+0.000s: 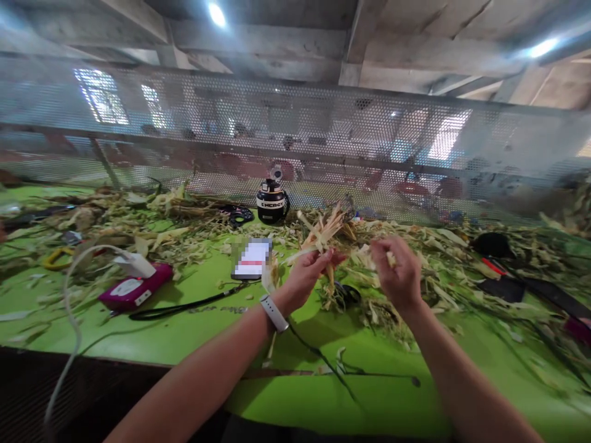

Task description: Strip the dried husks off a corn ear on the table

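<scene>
My left hand [305, 280], with a pale band on its wrist, is closed on a bundle of dried corn husk strips [329, 226]. The strips fan upward and away from the fingers, and some tails hang below. To the right and apart from the bundle is my right hand [399, 271], raised with its fingers curled together. Whatever it pinches, if anything, is too small to name. Just under the bundle, black loops like scissor handles [349, 294] lie partly covered by husk scraps [388, 317].
A phone [253, 258] with a black strap lies left of my hands. Farther left, a magenta power strip [133, 289] holds a white charger with a trailing cable. A black jug [271, 203] stands before a perforated metal screen [305, 123]. Husks litter the green table [203, 335].
</scene>
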A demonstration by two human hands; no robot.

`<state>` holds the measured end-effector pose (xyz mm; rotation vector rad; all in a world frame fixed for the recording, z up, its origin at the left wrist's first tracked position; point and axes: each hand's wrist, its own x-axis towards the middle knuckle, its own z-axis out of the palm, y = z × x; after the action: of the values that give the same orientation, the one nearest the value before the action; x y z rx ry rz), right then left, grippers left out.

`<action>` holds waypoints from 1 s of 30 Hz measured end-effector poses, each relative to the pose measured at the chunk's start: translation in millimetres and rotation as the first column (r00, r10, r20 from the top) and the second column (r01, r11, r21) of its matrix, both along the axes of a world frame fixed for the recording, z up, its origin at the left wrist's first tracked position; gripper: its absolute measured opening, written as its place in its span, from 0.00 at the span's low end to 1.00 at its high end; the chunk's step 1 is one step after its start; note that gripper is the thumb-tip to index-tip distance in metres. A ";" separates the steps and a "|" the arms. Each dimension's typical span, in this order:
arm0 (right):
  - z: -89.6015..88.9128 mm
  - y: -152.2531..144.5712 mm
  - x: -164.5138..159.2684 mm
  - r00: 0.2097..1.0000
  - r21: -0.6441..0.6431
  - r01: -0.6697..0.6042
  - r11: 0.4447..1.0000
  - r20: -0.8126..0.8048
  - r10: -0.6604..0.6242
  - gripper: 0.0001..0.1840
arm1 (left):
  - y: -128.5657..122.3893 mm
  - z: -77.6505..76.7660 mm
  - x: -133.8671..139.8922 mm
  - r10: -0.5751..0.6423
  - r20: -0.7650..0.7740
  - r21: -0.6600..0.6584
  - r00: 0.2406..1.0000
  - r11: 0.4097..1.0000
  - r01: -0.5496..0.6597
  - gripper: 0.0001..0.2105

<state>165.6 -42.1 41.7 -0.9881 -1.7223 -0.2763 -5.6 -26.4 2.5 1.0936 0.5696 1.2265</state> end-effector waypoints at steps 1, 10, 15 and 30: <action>-2.1 -3.4 -5.9 0.996 -0.136 -0.068 0.988 0.046 0.075 0.13 | 0.8 0.6 0.4 0.025 0.031 0.026 0.999 0.999 -0.026 0.15; -27.9 0.9 -32.0 0.901 -0.626 -0.405 0.666 -0.148 0.408 0.19 | -0.4 4.7 1.4 0.026 0.063 0.008 0.998 1.000 -0.027 0.15; -24.0 2.6 -26.0 0.856 -0.706 -0.466 0.534 -0.208 0.472 0.22 | 4.1 9.6 -6.6 0.081 0.030 -0.052 0.996 0.996 -0.079 0.14; -22.8 -1.5 -24.3 0.845 -0.796 -0.500 0.341 -0.361 0.395 0.27 | 8.6 17.2 -16.0 0.131 0.082 -0.223 0.988 0.969 -0.110 0.09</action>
<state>141.2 -43.6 19.0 -1.1122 -1.9539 1.1664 -21.5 -17.8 19.6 0.8210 0.6880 1.2818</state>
